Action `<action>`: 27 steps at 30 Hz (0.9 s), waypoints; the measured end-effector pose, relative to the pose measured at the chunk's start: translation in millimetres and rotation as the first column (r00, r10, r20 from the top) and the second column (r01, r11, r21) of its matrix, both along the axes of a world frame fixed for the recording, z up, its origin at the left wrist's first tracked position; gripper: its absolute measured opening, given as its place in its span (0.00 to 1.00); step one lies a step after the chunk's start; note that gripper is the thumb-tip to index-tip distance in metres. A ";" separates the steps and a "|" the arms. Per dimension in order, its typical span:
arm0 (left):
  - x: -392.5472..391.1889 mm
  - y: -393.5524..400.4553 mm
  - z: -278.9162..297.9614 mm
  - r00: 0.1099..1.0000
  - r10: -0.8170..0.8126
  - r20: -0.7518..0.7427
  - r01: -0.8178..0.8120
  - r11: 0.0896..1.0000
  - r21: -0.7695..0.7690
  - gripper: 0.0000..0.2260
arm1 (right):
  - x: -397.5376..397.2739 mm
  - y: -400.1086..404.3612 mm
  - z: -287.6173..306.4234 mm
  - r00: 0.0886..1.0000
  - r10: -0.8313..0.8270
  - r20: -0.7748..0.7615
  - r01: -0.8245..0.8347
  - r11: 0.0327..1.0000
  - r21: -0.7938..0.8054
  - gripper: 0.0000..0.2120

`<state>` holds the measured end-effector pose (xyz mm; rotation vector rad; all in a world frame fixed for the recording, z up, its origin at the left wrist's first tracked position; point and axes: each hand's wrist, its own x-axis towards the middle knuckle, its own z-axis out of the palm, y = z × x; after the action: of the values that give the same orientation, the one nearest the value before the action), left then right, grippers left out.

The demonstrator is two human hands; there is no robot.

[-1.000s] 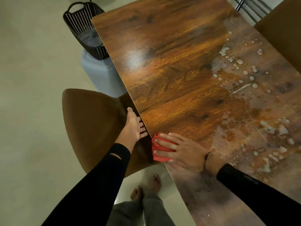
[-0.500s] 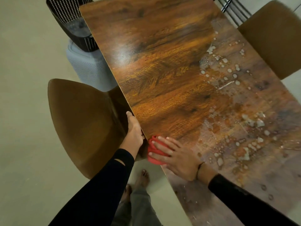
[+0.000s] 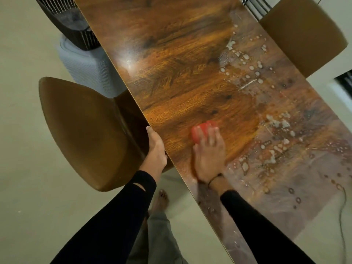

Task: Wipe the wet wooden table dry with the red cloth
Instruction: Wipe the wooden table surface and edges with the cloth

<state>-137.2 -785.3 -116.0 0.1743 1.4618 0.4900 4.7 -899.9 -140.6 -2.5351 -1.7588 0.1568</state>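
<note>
Right-hand fingers [image 3: 214,135] lie straight and flat over the red cloth [image 3: 202,130], pressing it to the wood; nothing is clenched or pinched. The cloth sits bunched under the right hand [image 3: 209,155], a little in from the near-left edge of the wooden table [image 3: 181,60], on a stretch that looks dry and just left of the wet zone. The left hand [image 3: 156,151] rests against the table's left edge with its fingers tucked below the rim, so whether they grasp the edge cannot be told.

Judgement on the step in hand: the stroke should carry rightward into the water droplets [image 3: 276,141], with even palm pressure and overlapping passes. The cloth is small and balled, so opening it out would likely cover more ground, and it may soon saturate and smear rather than lift.

Surface: the left and far portions show clean grain with a glare spot; the right and near-right portions hold beads and a dull film. Roughly half appears still to do.

Room: a brown chair [image 3: 85,130] stands at the left edge, a second chair [image 3: 304,35] at the far right, a dark basket [image 3: 76,21] on a pale ribbed container [image 3: 85,69] far left, and a cable [image 3: 342,216] trails on the floor near right.
</note>
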 end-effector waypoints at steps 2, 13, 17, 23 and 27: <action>2.4 -3.7 -0.3 1.000 0.000 -0.018 0.000 1.000 -0.009 0.40 | -13.8 -36.0 -5.6 0.922 0.388 -0.017 -0.388 0.921 -0.029 0.31; 9.6 -46.6 -2.6 0.999 -0.037 -0.002 0.038 0.999 0.028 0.36 | 143.6 -40.5 11.2 0.983 0.179 -0.046 -0.181 0.983 -0.029 0.32; 10.7 -59.3 2.8 1.000 -0.020 0.002 0.020 0.999 0.032 0.36 | 119.2 -33.4 8.6 0.856 -0.513 -0.066 0.516 0.856 0.038 0.30; 19.7 -69.9 1.0 1.000 0.007 -0.009 -0.007 0.999 0.039 0.40 | -24.1 -91.3 -4.6 0.994 0.102 -0.026 -0.101 0.995 0.016 0.35; 22.8 -79.6 -2.5 1.000 0.002 0.022 -0.003 0.999 0.045 0.42 | -2.8 -140.3 -4.3 0.760 0.647 -0.058 -0.649 0.760 -0.030 0.39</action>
<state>-114.4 -864.9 -118.5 0.2023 1.4309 0.5253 1.9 -1040.2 -144.8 -1.7980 -2.5618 0.2773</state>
